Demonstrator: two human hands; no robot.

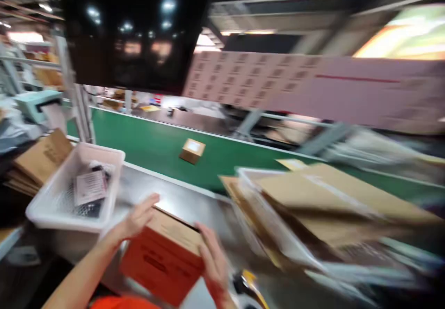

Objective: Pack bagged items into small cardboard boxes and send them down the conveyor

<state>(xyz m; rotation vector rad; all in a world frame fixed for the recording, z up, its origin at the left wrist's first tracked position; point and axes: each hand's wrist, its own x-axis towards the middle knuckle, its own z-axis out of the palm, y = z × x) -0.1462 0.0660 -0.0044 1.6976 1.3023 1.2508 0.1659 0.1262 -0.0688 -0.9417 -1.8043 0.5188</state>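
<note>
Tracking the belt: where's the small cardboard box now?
In the head view, the small cardboard box sits on the green conveyor belt, right of the white plastic bin.

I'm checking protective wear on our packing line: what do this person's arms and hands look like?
The left hand and right hand are bare, without gloves, as is the left forearm. Orange clothing shows at the bottom edge of the view; blur hides finer details.

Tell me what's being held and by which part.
A small cardboard box with a red printed face is held between the left hand and right hand, which press on its opposite sides.
</note>
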